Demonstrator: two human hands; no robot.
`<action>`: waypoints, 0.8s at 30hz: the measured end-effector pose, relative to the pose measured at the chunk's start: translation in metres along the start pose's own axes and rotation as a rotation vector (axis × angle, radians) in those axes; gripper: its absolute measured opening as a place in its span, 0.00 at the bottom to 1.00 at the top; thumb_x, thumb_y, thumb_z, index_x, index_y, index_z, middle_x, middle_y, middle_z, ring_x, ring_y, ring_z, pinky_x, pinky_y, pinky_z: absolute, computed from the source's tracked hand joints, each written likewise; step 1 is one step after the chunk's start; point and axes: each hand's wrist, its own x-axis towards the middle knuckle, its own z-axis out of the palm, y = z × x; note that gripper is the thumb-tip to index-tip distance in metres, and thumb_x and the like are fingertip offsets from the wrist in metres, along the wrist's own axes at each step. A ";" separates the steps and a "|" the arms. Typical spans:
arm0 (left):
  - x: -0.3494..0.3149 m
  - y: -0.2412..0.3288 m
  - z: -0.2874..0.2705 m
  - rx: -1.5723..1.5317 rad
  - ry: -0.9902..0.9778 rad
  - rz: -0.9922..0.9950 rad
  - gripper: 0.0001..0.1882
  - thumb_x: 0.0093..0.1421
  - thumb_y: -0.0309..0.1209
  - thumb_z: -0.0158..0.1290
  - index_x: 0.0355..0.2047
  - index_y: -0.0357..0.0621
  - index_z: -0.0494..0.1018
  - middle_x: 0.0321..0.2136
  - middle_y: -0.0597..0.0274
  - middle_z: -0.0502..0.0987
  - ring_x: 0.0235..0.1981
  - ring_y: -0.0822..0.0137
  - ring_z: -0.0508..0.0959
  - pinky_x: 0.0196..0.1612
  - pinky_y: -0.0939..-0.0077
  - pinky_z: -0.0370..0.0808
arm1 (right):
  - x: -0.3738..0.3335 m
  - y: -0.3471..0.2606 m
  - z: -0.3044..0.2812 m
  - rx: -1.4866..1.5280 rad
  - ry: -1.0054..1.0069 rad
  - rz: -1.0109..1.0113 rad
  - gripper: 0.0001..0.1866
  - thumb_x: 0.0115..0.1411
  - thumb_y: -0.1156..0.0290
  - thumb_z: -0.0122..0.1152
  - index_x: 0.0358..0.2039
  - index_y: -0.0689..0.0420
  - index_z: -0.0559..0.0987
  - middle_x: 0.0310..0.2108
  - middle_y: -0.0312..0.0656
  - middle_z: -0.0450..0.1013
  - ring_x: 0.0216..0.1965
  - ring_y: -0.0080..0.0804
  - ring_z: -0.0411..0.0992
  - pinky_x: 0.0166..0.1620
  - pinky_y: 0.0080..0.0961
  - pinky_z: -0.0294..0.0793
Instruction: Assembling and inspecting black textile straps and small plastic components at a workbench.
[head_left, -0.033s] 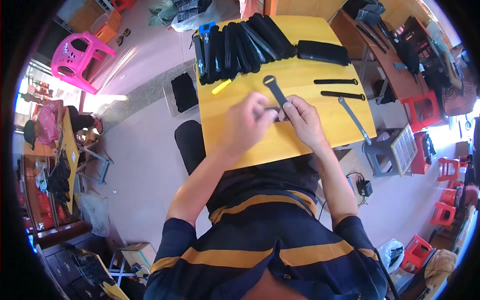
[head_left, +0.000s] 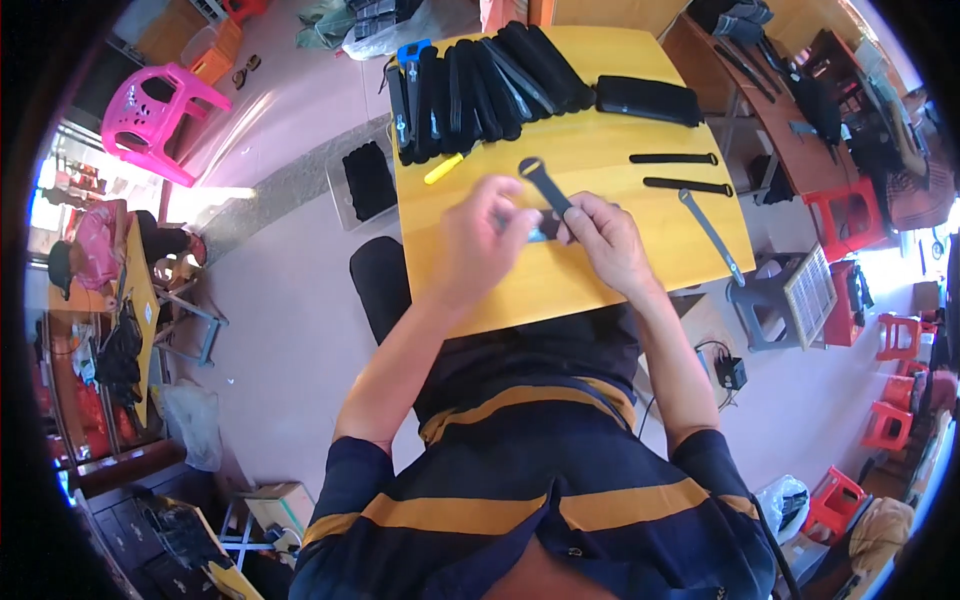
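My right hand (head_left: 610, 245) is closed on a dark grey strap (head_left: 546, 188) with a loop at its upper end, pinched between thumb and fingers. Just left of it, my left hand (head_left: 482, 232) is smeared by motion with its fingers bent. Whether it holds anything does not show. Between the hands is a small dark, bluish piece, too blurred to name. On the table (head_left: 480, 290), to the right, lie two black straps (head_left: 673, 159) and a grey strap (head_left: 712, 238) reaching the edge.
A row of black strap bundles (head_left: 470, 100) fills the far left of the table, beside a black bundle (head_left: 647, 102). A yellow-handled tool (head_left: 443, 169) lies in front. A clear bin (head_left: 345, 190) with black contents stands left; a grey stool (head_left: 785, 300) stands right.
My left hand has shifted slightly left and away from my right hand. The strap's looped end has moved a little left. My right hand keeps its grip.
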 end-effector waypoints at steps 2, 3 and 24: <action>-0.001 -0.005 -0.011 -0.200 0.141 -0.005 0.10 0.64 0.27 0.62 0.44 0.38 0.77 0.24 0.61 0.81 0.24 0.73 0.80 0.29 0.75 0.75 | -0.009 -0.006 -0.003 -0.055 -0.064 0.050 0.10 0.72 0.70 0.54 0.36 0.61 0.79 0.24 0.39 0.76 0.28 0.30 0.76 0.37 0.27 0.75; -0.005 -0.010 -0.015 -0.197 0.139 -0.019 0.10 0.64 0.27 0.62 0.44 0.38 0.77 0.24 0.61 0.81 0.24 0.73 0.80 0.29 0.75 0.75 | -0.012 -0.007 -0.003 -0.153 -0.142 0.011 0.09 0.71 0.69 0.54 0.37 0.60 0.79 0.25 0.41 0.77 0.29 0.37 0.77 0.37 0.31 0.76; -0.042 -0.056 -0.014 -0.238 -0.056 -0.571 0.10 0.69 0.31 0.57 0.33 0.36 0.80 0.22 0.67 0.80 0.18 0.81 0.74 0.23 0.84 0.69 | -0.027 0.038 -0.076 -0.188 -0.221 0.206 0.06 0.68 0.70 0.62 0.40 0.60 0.80 0.26 0.38 0.75 0.29 0.24 0.70 0.35 0.25 0.71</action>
